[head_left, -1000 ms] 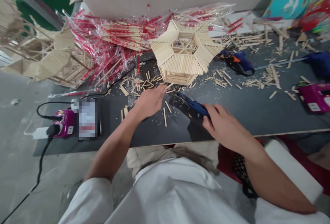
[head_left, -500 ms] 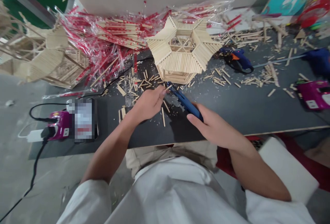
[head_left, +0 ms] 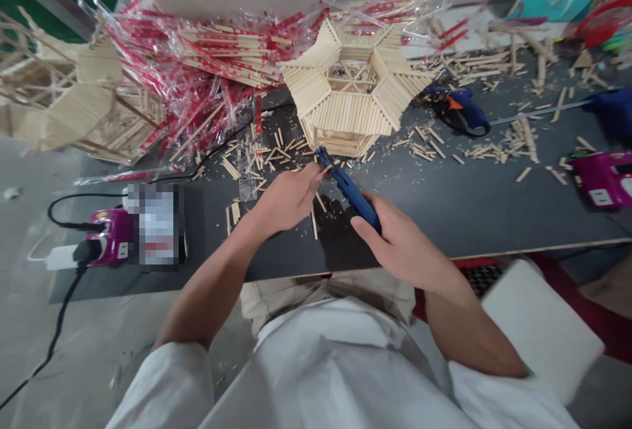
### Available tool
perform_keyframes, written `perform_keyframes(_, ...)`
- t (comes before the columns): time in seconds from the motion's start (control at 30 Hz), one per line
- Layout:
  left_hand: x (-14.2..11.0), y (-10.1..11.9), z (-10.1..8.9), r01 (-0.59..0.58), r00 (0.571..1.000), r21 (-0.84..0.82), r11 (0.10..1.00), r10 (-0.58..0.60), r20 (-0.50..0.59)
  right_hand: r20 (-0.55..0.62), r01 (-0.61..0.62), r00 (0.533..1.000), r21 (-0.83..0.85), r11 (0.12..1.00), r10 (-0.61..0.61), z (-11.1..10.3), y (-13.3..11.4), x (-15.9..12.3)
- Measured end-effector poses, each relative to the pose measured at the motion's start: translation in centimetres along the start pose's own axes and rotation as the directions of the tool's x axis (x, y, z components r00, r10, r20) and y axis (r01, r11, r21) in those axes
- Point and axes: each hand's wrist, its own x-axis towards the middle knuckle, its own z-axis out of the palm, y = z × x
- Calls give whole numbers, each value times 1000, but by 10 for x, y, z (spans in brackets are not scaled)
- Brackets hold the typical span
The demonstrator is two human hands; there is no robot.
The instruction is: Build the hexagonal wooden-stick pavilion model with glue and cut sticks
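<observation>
My left hand (head_left: 291,197) is closed, thumb and fingertips pinching a short wooden stick (head_left: 326,169). My right hand (head_left: 395,231) wraps round the handle of a long blue hand tool (head_left: 354,193), which looks like a cutter. The tool's dark tip lies right by the pinched stick; whether they touch is hard to see. Just beyond both hands stands a star-shaped openwork model (head_left: 345,112) built of thin wooden sticks. Two loose sticks (head_left: 314,224) lie on the dark tabletop (head_left: 424,218) between my hands.
Red-printed plastic wrappers with sticks (head_left: 217,54) are heaped at the back left, next to another stick model (head_left: 83,106). A blue glue gun (head_left: 464,108) lies right of the star model among cut stick pieces. Purple power sockets (head_left: 111,235) and a phone (head_left: 160,228) sit at left.
The view has shifted slightly. My right hand and the blue tool have moved a little left, closer to my left hand. Both hands keep their grips.
</observation>
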Motion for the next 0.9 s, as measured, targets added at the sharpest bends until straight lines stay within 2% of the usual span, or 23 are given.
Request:
perform_keyframes(0.2, 0, -3, 1, -64, 997, 25, 998, 65, -42, -15, 7, 1000, -8, 1000, -7, 0, -3, 0)
perform_keyframes(0.4, 0, -2, 2, -80, 994, 66, 995, 84, -69, -133, -15, 991, -82, 997, 4, 15, -2, -3)
perform_keyframes(0.63, 0, 0, -1, -80, 996, 62, 995, 83, -46, -235, -109, 968, -95, 989, 84, 31, -1, -1)
perform_keyframes(0.9, -1, 2, -2, -97, 994, 99, 990, 101, -36, -305, -104, 952, -206, 973, 37, 38, -1, -1)
